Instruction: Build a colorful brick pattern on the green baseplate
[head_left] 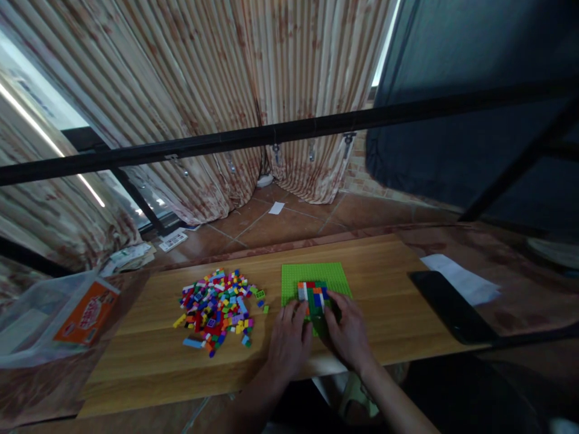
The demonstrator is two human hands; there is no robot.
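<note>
A green baseplate (314, 276) lies on the wooden table (389, 289), carrying a small block of red, white, orange, blue and green bricks (313, 293). My left hand (288, 343) rests on the plate's near left edge, fingers curled toward the brick block. My right hand (347, 332) sits at the near right of the block, its fingers pressed against the bricks. What the fingertips pinch is hidden. A pile of loose coloured bricks (216, 308) lies to the left of the plate.
A dark phone or tablet (450, 305) and a white sheet (461, 281) lie at the table's right end. A plastic bag with an orange card (85, 313) sits at the left. A black metal bar (289, 129) crosses overhead; curtains hang behind.
</note>
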